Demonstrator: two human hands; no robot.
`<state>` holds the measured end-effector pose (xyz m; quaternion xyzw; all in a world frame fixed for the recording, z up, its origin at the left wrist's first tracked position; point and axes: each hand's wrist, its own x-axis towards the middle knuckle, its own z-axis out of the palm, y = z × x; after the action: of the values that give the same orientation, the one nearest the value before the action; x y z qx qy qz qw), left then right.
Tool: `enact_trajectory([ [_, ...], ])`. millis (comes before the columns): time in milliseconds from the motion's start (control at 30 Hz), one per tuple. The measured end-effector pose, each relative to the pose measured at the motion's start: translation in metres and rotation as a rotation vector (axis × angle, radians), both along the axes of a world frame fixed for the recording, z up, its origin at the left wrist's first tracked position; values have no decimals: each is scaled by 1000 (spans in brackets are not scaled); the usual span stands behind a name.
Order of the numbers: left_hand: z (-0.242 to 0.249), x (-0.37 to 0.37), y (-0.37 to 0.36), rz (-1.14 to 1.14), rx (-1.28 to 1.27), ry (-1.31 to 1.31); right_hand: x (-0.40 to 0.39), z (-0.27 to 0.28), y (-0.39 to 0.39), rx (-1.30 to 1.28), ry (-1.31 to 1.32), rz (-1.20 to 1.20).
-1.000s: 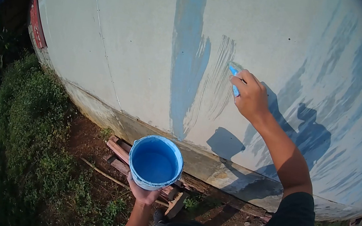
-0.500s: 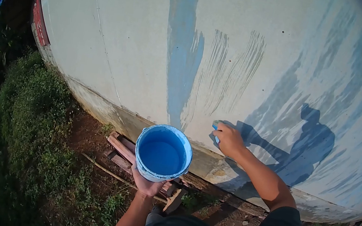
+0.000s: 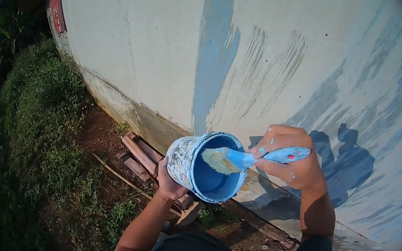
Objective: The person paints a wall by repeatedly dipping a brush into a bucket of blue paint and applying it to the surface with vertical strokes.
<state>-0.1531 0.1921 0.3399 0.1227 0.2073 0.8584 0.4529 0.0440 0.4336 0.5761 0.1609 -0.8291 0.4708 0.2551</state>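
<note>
My left hand (image 3: 171,183) is wrapped round the side and base of a paint-smeared bucket (image 3: 181,159), which is tilted with its mouth toward the right. Blue paint (image 3: 214,185) shows inside. Pinched by its blue handle, a paintbrush (image 3: 243,159) is in my right hand (image 3: 293,156), and its pale bristles overlap the bucket's opening. Behind them rises a whitish wall (image 3: 161,43) with a broad vertical blue stripe (image 3: 210,60) and thin streaky brush marks (image 3: 270,73) beside it. Blue specks dot my right hand.
Reddish timber pieces (image 3: 141,154) and a long thin stick (image 3: 119,177) lie on the soil below. Green weeds (image 3: 45,103) grow along the left. My shadow (image 3: 353,157) falls on the wall's right part, among more bluish streaks.
My right hand has come from the wall to the bucket's mouth, bringing the paintbrush into full view. My left hand has tipped the bucket from nearly upright toward the right.
</note>
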Motion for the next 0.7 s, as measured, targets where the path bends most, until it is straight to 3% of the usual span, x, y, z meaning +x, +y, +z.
enact_trajectory([
  [100,7,3,5,-72,101,8,-12,-20,-13,25,-7,26],
  [467,12,3,16,-110,62,-6,-19,-22,-25,226,-345,-120],
  [567,11,-2,21,-143,53,6,-14,-4,-25,265,-418,-134],
  [700,23,-6,33,-147,-10,-65,-7,39,-25,389,-299,-127],
])
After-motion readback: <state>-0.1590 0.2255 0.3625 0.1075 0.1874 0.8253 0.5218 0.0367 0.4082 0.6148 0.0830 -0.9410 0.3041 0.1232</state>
